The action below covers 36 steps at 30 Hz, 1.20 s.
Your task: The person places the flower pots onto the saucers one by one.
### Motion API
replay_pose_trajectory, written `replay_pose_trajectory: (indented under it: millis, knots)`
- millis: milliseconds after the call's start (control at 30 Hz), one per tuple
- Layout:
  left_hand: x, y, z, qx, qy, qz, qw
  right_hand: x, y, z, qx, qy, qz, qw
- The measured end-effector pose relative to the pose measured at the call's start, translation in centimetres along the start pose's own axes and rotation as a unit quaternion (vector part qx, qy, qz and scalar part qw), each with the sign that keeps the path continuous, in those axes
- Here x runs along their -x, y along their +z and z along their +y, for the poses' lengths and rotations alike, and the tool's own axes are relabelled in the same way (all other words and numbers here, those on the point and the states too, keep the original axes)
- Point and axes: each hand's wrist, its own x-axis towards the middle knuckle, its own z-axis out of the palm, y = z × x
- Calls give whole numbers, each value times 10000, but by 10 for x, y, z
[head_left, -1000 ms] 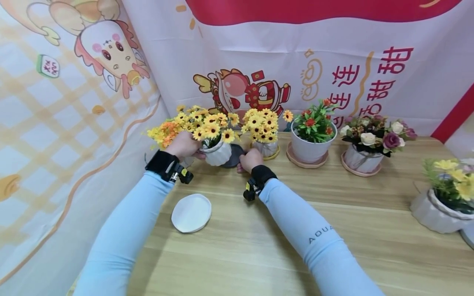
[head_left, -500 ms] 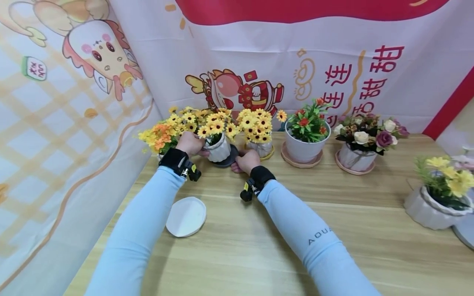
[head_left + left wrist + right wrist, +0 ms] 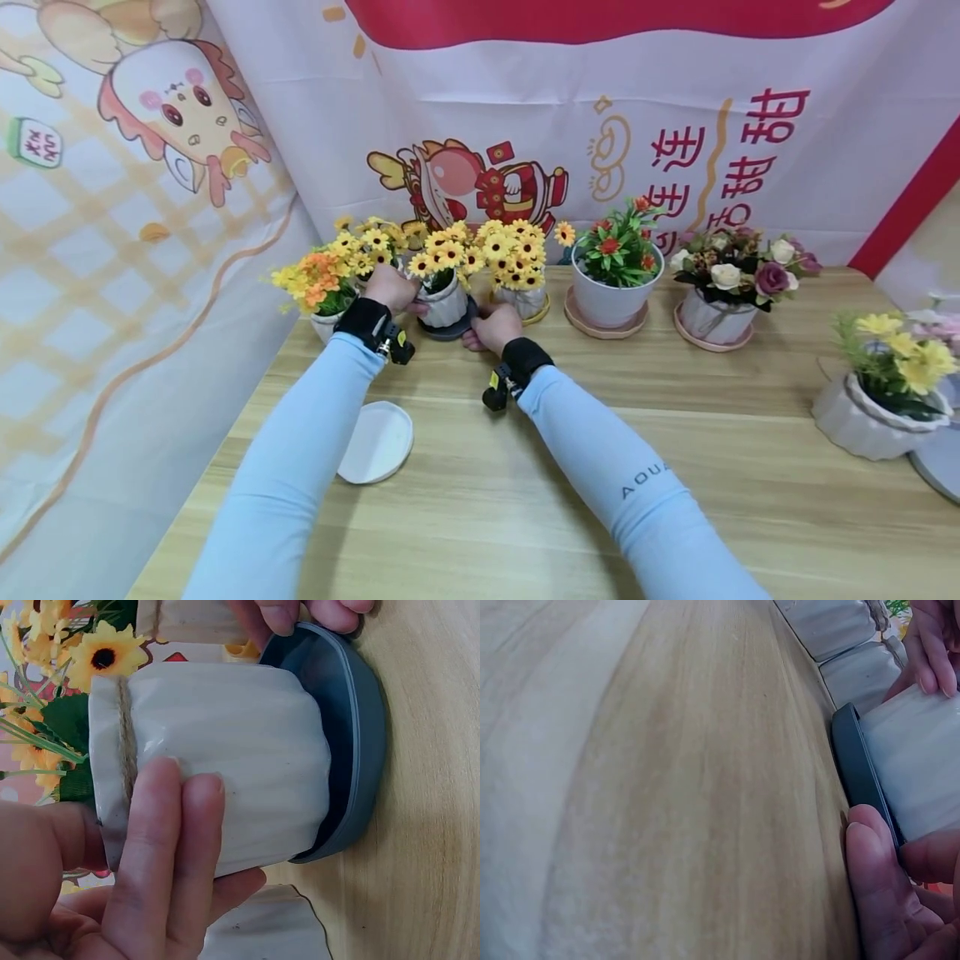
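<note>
My left hand (image 3: pixel 392 287) grips a white fluted flower pot (image 3: pixel 444 307) of yellow daisies, with twine round its rim. In the left wrist view, its fingers (image 3: pixel 161 832) lie along the pot wall, and the thumb side is at the rim. The pot's base is within a dark blue-grey saucer (image 3: pixel 364 772); whether it sits fully flat is hard to tell. On the saucer's right side, my right hand (image 3: pixel 495 327) pinches the rim between thumb and fingers (image 3: pixel 870 851), low against the table.
Left stands a pot with orange and yellow flowers (image 3: pixel 318 283). To the right are a daisy pot on a yellow saucer (image 3: pixel 536 315), a red-flowered plant (image 3: pixel 617 292), a rose pot (image 3: pixel 718 317) and a yellow-flowered pot (image 3: pixel 873 425). A white saucer (image 3: pixel 382 442) lies nearer, beside the left forearm.
The left hand has shifted right with the daisy pot, over the dark saucer. The right hand keeps its hold on the saucer rim. The head view has turned slightly.
</note>
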Motion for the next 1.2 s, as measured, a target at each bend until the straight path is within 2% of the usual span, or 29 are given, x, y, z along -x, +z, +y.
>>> replay_pose_trajectory:
  millis: [100, 233, 300, 433, 567, 633, 700, 800, 900, 933, 1033, 1100, 1200]
  knots:
    - [4, 3, -2, -299, 65, 82, 9995, -1, 3, 4, -219, 199, -129, 9995]
    - [6, 7, -6, -408, 29, 191, 9990, -2, 8, 8, -940, 574, -391, 9932]
    - [6, 9, -8, -317, -6, 223, 9992, -1, 8, 8, -885, 530, -356, 9940]
    - [8, 12, -12, -450, 123, 231, 9986, 2, 9, 10, -740, 457, -241, 9959]
    - [9, 15, -16, -957, 429, 215, 9943, 4, 12, 11, -1523, 767, -411, 9845]
    - [9, 16, -17, -1068, 506, 265, 9926, 4, 13, 12, -1863, 903, -503, 9770]
    - [9, 17, -18, -988, 480, 297, 9935, 4, 13, 13, -1934, 932, -521, 9753]
    - [7, 19, -17, -591, 322, 169, 9976, 6, 10, 12, -1953, 933, -422, 9754]
    - [8, 21, -13, -444, 277, 124, 9986, 10, 4, 8, -2004, 951, -314, 9746]
    - [9, 21, -12, -435, 303, 134, 9985, 11, 2, 6, -2133, 990, -346, 9713]
    - [16, 15, -9, -383, 441, 228, 9980, 13, -4, -1, -2310, 1025, -587, 9658]
    - [26, 8, -9, -341, 630, 163, 9973, 17, -11, -5, -2351, 988, -848, 9632]
    - [44, -3, -13, -338, 958, -66, 9948, 26, -22, -8, -2098, 886, -1133, 9671]
